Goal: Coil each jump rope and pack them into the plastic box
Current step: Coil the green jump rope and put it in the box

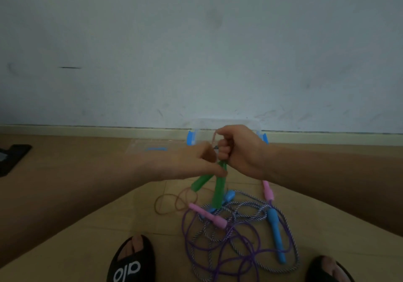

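Green handles (218, 191): translucent glossy plastic. Pink handles (207, 215) just beside them: matt, smooth plastic. Striped rope (290, 227): braided cord, rough. Purple rope (220, 251): smooth, slick. Plastic box (202, 129) beyond: clear, glossy. Floor (109, 227): smooth tile.

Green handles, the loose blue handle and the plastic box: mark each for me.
Green handles (218, 191): head view, middle of the longer handle hanging below the hands.
Blue handle (275, 227): head view, thick upper grip, on the floor.
Plastic box (192, 137): head view, blue latch on its left side.
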A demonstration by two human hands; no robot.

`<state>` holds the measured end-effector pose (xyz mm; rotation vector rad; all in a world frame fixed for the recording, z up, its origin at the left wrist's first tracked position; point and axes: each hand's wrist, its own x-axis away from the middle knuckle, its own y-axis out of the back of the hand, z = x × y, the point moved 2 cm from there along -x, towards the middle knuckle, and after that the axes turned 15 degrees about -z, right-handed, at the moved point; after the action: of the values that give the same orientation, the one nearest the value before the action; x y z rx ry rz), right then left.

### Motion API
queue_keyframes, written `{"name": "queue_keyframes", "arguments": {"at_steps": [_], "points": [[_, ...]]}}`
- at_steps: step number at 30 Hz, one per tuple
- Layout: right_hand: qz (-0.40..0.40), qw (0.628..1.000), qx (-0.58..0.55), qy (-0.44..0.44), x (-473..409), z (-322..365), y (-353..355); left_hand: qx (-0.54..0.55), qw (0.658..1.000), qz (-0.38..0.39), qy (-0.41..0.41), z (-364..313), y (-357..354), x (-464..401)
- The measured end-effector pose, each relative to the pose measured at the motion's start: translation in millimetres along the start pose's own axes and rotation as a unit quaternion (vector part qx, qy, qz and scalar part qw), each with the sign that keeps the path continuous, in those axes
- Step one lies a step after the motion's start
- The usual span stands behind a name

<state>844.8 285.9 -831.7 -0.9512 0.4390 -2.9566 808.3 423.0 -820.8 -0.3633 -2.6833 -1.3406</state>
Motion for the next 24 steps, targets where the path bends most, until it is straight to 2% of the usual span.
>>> {"name": "queue_keyframes", "arguments": {"at_steps": [1,8,12,14,17,21,24], "points": [[-0.014,1.0,-0.024,-0.008,0.4,1.3,-0.2,0.042,0.998,0.032,0.023,-2.8,-5.3,4.7],[-0.032,0.998,-0.043,0.014,4.7,9.0,-8.6,0.134,0.988,0.065,0.04,-13.7,-27.2,16.7],[-0.045,0.997,-0.061,0.014,2.1,12.4,-6.1,0.18,0.98,0.037,0.072,-12.4,-27.3,15.2],[-0.052,0.996,-0.073,0.009,1.4,12.4,-4.6,0.149,0.987,0.015,0.059,-10.4,-26.6,10.3],[-0.055,0.996,-0.075,0.004,2.7,12.4,-5.0,0.04,0.998,-0.045,0.011,-5.5,-27.6,3.1],[-0.056,0.995,-0.078,0.003,2.3,13.6,-6.8,0.016,0.992,-0.118,-0.026,1.1,-24.6,0.0],[-0.08,0.996,-0.046,0.002,-0.2,12.1,-3.7,-0.059,0.987,-0.135,-0.061,3.2,-15.4,0.1]]}}
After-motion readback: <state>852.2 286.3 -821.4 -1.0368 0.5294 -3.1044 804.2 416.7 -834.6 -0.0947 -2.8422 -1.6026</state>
